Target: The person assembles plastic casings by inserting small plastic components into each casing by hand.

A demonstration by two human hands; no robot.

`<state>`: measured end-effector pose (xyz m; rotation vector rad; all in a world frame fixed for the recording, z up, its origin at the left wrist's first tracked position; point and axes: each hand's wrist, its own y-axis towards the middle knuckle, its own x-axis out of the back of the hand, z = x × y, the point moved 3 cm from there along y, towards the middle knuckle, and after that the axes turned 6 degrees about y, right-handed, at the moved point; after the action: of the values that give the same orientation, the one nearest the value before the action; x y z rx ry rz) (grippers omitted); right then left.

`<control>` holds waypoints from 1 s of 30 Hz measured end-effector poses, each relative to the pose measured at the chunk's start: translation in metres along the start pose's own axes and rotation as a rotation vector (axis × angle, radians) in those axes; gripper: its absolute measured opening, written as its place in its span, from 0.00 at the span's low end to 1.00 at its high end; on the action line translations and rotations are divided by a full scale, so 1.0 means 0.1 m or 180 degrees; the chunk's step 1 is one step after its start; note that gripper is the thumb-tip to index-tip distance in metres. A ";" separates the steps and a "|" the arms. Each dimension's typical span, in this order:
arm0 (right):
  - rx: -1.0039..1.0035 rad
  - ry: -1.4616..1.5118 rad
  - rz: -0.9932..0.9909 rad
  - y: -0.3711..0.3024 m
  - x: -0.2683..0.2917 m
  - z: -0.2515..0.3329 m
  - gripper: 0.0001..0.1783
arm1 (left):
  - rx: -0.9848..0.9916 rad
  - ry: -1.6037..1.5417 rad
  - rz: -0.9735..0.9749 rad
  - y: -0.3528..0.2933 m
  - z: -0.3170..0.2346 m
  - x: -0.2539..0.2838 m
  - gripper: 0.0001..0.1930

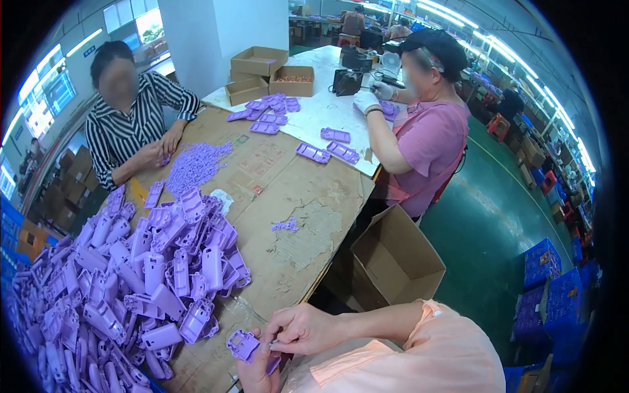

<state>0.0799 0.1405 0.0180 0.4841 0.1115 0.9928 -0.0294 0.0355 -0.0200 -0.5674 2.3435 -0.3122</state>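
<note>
From my remote post, I see the left hand [254, 370] cut off by the lower edge of the view; its thumb overlaps the purple shell [242, 346] that it holds upright beside the near part of the cardboard [327, 173]. The left fingers are closed on the shell, though most lie out of my sight. Purple plastic also shows below the thumb, and I cannot tell whether it belongs to the same shell. The right hand [296, 329] reaches in from the right, its fingers bent and their tips drawn close together at the left thumb, just beside the shell; a pale speck there is too small for me to identify, and I cannot tell whether the tips grip anything. At left, the pile [151, 268] of similar shells blurs toward the dark margin. In the heap [196, 165] of small purple parts I cannot separate single pieces; a co-worker's hand [149, 156] beside it largely covers a purple piece. The open carton [419, 259] lies partly in shadow.
</note>
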 end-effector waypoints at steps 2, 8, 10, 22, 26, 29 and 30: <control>-0.0104 0.0066 0.0088 0.00 0.03 0.02 0.08 | -0.0179 0.0304 -0.0245 -0.04 -0.02 0.03 0.21; -0.0252 -0.0422 0.0339 0.01 0.08 -0.07 0.04 | -0.0254 0.1260 -0.0529 -0.04 0.03 0.02 0.19; -0.0150 -0.0576 0.0001 -0.01 0.12 0.03 0.01 | -0.0046 0.0765 -0.0276 -0.04 0.00 0.00 0.18; 0.1616 -0.1705 -0.0132 0.02 -0.03 0.12 0.15 | 0.0453 -0.0255 0.0447 -0.07 -0.04 -0.12 0.26; 0.1609 -0.2073 -0.0029 -0.04 -0.07 0.12 0.14 | 0.0300 -0.0062 0.0588 -0.09 -0.06 -0.14 0.27; 0.1640 -0.2167 0.0026 -0.04 -0.08 0.12 0.10 | 0.0201 0.0018 0.0519 -0.09 -0.06 -0.15 0.27; 0.1617 -0.2161 0.0034 -0.04 -0.08 0.14 0.10 | 0.0226 0.0055 0.0547 -0.09 -0.05 -0.15 0.27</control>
<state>0.0826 0.1276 0.0276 1.2635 -0.2568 0.7593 -0.0205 0.0353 -0.0042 -0.3278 2.3686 -0.3202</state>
